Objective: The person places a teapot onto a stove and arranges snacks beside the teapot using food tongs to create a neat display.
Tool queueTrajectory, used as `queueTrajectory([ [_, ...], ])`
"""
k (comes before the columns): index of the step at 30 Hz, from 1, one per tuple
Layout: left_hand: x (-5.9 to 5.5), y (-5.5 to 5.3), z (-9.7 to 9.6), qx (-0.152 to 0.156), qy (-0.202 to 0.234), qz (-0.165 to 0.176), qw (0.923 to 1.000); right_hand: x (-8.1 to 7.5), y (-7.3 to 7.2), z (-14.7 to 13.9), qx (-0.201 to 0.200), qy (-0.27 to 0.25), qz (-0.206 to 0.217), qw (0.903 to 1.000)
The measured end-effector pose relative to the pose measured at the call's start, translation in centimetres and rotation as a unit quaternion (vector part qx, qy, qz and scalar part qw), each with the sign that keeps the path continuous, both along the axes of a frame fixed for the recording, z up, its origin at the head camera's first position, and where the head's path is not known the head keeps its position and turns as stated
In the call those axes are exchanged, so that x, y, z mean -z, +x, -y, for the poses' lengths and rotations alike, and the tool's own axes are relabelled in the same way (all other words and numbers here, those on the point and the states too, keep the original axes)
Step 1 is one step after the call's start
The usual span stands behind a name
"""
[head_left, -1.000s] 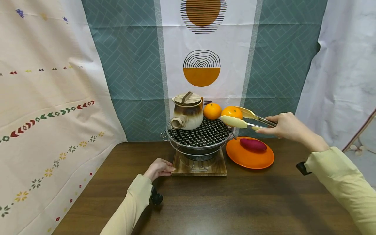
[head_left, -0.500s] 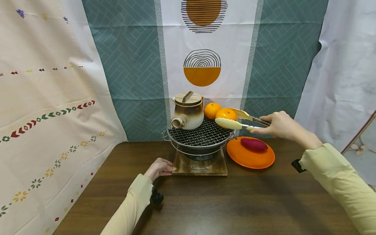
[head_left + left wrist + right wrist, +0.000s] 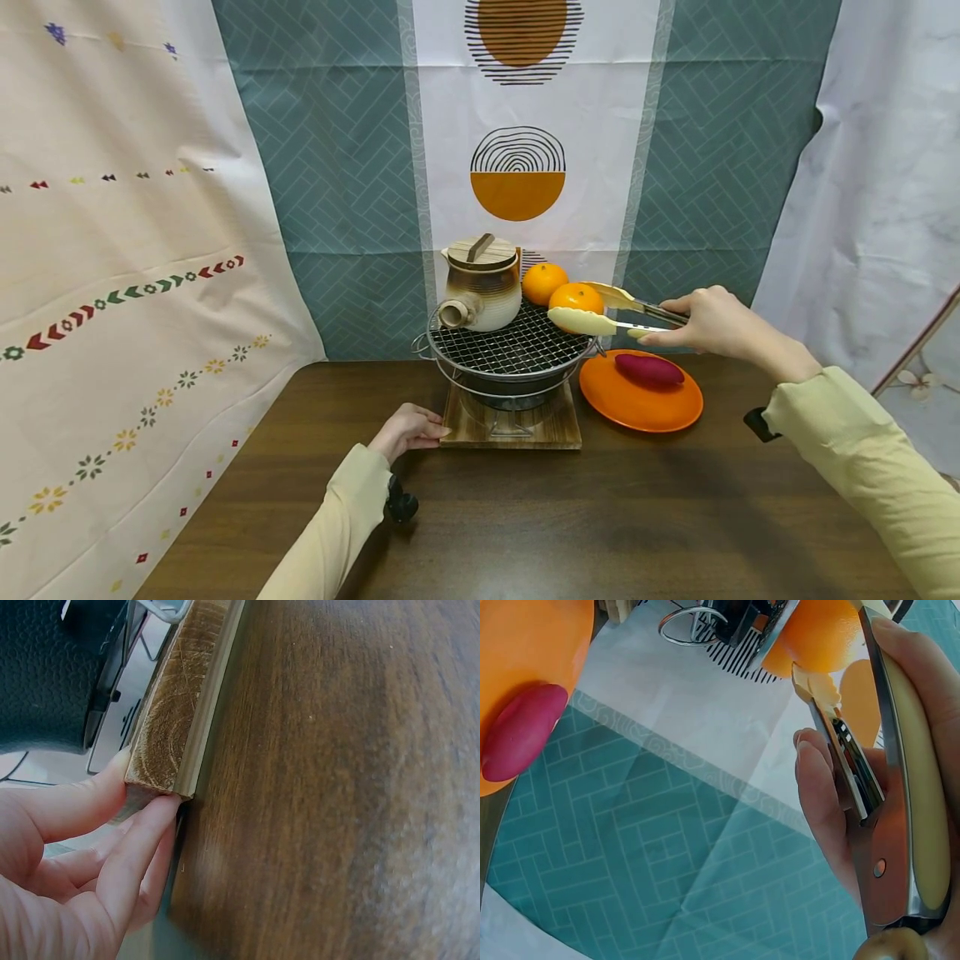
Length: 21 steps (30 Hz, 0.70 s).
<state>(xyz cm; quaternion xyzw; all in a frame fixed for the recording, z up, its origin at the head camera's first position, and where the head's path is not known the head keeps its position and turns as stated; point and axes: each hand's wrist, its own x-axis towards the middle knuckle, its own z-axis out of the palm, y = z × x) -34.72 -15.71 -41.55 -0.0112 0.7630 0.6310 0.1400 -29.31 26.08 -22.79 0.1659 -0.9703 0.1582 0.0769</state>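
Observation:
My right hand [image 3: 712,321] holds a pair of tongs [image 3: 922,780] with pale yellow tips. Between those tips sits an orange [image 3: 576,297], low over the right side of the round wire grill grate [image 3: 525,346]. Behind it to the left, a second orange [image 3: 544,283] rests on the grate beside a clay teapot [image 3: 491,304] with a wooden lid. At the front left corner of the wooden board [image 3: 551,429] under the grill, my left hand [image 3: 408,431] pinches the edge. The left wrist view shows the thumb at the upper edge of the board [image 3: 176,705] and a finger below.
Right of the grill, an orange plate [image 3: 637,412] bears a purple sweet potato [image 3: 648,369]. Patterned cloths hang behind and at both sides of the brown wooden table [image 3: 600,517]. A wire handle [image 3: 603,346] sticks out at the grill's right side.
The tongs and the orange in them have moved left over the grate, then slightly down. My left hand stays at the board's corner.

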Motion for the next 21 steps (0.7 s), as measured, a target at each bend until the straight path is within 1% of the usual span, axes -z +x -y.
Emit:
queueTrajectory([
  [7, -0.12, 0.17, 0.02, 0.003, 0.002, 0.005, 1.0, 0.03, -0.1, 0.25, -0.004, 0.009, -0.001, 1.0],
  [10, -0.04, 0.1, 0.01, -0.002, 0.002, 0.009, 1.0, 0.16, -0.16, 0.32, -0.005, 0.013, 0.0, 0.9999],
  [21, -0.14, 0.16, 0.01, 0.004, 0.006, 0.006, 1.0, 0.36, -0.26, 0.42, -0.002, 0.01, 0.004, 0.9999],
])
